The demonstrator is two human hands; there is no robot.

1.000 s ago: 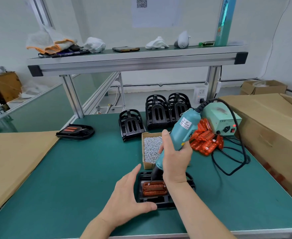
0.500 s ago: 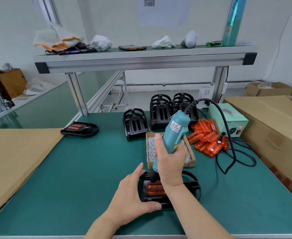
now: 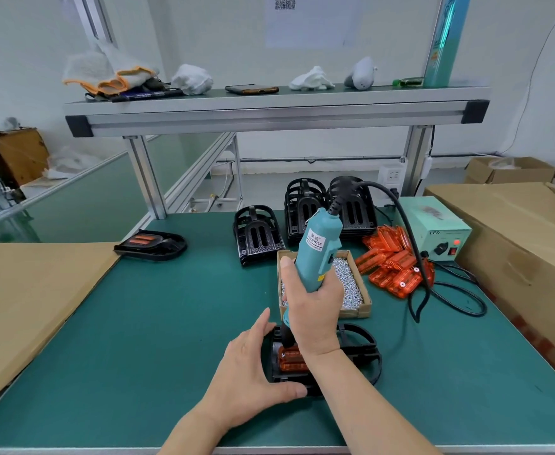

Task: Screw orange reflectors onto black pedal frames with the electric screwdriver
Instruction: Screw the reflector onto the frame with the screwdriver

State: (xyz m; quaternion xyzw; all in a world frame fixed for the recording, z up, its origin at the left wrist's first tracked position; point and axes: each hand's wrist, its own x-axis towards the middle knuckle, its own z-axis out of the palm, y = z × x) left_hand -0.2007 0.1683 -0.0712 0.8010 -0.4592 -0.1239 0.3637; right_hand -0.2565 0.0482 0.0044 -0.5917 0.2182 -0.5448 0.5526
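Right hand (image 3: 313,310) clamps the electric screwdriver (image 3: 318,254), left hand (image 3: 253,366) braces the pedal frame (image 3: 361,353) flat-fingered at lower centre, so best hold that bit plumb on the orange reflector (image 3: 290,359)!

Right hand (image 3: 315,310) curled tight, left hand (image 3: 253,366) apparently splayed.
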